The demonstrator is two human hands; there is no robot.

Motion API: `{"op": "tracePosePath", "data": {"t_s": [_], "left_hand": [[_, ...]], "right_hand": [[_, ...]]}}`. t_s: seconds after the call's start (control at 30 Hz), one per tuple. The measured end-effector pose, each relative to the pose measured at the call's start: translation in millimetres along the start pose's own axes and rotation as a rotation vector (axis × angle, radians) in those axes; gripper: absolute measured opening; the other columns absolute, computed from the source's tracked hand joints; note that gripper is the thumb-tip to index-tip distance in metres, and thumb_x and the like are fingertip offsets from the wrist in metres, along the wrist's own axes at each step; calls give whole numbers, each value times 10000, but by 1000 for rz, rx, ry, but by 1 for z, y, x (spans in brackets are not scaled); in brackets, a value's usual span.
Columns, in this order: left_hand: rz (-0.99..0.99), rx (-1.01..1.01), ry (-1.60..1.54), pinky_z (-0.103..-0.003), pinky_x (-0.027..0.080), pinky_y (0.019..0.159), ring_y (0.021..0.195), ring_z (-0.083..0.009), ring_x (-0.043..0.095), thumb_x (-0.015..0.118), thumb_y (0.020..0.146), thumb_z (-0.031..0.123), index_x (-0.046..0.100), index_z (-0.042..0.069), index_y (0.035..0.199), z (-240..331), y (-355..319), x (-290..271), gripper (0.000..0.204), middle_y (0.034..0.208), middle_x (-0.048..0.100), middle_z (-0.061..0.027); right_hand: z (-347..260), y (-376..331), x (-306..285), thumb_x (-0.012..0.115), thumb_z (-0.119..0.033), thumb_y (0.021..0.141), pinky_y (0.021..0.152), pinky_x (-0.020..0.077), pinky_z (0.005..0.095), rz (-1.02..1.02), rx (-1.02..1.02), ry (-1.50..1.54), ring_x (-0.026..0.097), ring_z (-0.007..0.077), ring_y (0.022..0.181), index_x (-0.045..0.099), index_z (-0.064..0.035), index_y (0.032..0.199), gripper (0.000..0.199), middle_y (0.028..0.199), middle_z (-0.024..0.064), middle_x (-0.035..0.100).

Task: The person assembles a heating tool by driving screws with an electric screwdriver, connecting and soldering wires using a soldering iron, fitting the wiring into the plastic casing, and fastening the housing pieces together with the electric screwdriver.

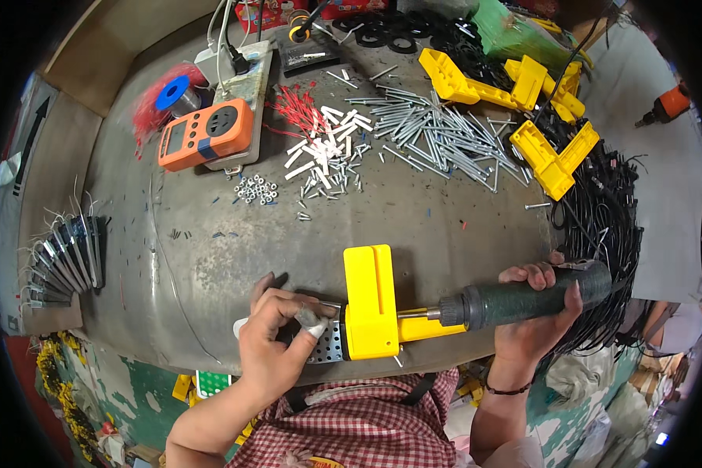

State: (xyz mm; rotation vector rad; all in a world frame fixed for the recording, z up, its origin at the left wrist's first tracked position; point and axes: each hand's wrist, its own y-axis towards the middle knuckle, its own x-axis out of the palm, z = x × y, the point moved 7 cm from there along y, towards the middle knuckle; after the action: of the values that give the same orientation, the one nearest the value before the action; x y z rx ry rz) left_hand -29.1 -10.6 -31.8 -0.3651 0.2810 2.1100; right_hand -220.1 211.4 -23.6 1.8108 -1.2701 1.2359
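My right hand [540, 316] grips a dark green electric screwdriver [522, 298] lying level, its tip pointing left into a yellow plastic bracket [370, 304] at the near edge of the grey table [444, 226]. My left hand [277, 347] pinches a perforated metal piece [327, 343] that sticks out of the bracket's left side. The thumb and fingers press a small part against it, and what that part is cannot be told.
Long metal screws [437, 132], white and red small parts [320, 132], nuts [256, 189], an orange meter [205, 134], a blue solder spool [176, 93] and more yellow brackets [522, 101] lie farther back. Black cables [600, 226] hang at right. Metal plates [62, 261] stand at left.
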Motion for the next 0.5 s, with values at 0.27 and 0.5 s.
{"op": "tracePosePath", "data": {"t_s": [0.27,0.5], "left_hand": [[-45,224,316,-411,396,858,969,-295,485,696,599,31,573,63,959,30,7,0,382,972,584,-66],[-21,221,355,-377,399,771,845,-275,494,666,570,-39,600,62,858,26,1,5,312,876,586,-57]], "right_hand": [[0,-1,1,551,-248,842,866,353,345,26,-7,-87,482,135,807,420,-68,1157,386,816,7,466],[-2,-1,-3,562,-269,830,837,371,348,94,-35,-131,486,121,774,446,-82,1142,382,799,-1,481]]}}
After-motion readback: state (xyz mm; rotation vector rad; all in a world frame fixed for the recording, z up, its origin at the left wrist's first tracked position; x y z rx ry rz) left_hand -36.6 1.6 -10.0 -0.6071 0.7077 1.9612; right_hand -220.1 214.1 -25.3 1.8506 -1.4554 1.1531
